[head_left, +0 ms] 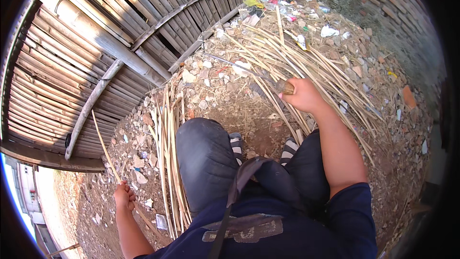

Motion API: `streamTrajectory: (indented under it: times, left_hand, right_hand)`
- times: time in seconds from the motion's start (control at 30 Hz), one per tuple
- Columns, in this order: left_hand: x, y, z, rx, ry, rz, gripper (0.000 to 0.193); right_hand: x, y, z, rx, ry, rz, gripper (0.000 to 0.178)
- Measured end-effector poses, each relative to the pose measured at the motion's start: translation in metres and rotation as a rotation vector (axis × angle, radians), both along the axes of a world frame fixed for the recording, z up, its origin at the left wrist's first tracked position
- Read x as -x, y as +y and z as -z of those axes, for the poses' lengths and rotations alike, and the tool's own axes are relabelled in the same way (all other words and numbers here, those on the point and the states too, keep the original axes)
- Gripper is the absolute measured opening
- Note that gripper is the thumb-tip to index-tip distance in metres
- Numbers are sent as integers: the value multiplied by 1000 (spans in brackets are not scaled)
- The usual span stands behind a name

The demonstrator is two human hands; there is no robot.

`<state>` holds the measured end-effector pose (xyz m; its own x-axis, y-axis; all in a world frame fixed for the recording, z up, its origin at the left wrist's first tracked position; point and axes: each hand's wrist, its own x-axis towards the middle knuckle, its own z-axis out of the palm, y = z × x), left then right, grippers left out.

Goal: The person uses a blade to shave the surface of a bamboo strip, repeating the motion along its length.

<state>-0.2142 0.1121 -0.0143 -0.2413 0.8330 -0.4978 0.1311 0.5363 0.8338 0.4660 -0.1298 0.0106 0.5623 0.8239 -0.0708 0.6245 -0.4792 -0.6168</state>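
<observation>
My right hand (pixel 304 97) is closed round the wooden handle of a long-bladed knife (pixel 258 75), whose blade points away to the left over the rubble. Out to the left, my left hand (pixel 124 195) grips a thin bamboo strip (pixel 106 151) that runs above and below the fist. Beside my left knee lies a bundle of pale bamboo strips (pixel 168 163). A larger, looser pile of bamboo strips (pixel 311 69) is spread on the ground ahead, partly beneath my right hand and forearm.
A bamboo slat wall (pixel 62 52) with poles curves along the left. At the far right stands a brick wall (pixel 383 0). Stones and scraps cover the ground, with plastic litter (pixel 287 12) in the far corner. My knees are bent, my sandalled feet between the strips.
</observation>
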Motion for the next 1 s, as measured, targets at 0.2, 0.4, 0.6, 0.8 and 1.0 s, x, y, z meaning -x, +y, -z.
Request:
streamTrajectory:
  times: [0.2,0.4,0.6,0.8,1.0]
  left_hand:
    - [-41,-32,-28,103,34,264,15]
    - [-64,-89,9,-74,390,684,23]
    - [-156,-144,-24,-507,638,994,22]
    - [-210,-154,-28,-614,691,948,22]
    - [-225,-154,-20,-713,872,1023,21]
  right_hand:
    - [0,-5,-4,-1,-16,20,39]
    - [5,-3,-15,15,-41,9,38]
    - [20,-1,-20,-17,-66,-55,31]
    - [40,4,-6,-141,-173,-314,24]
    - [48,9,1,-54,-211,-322,25]
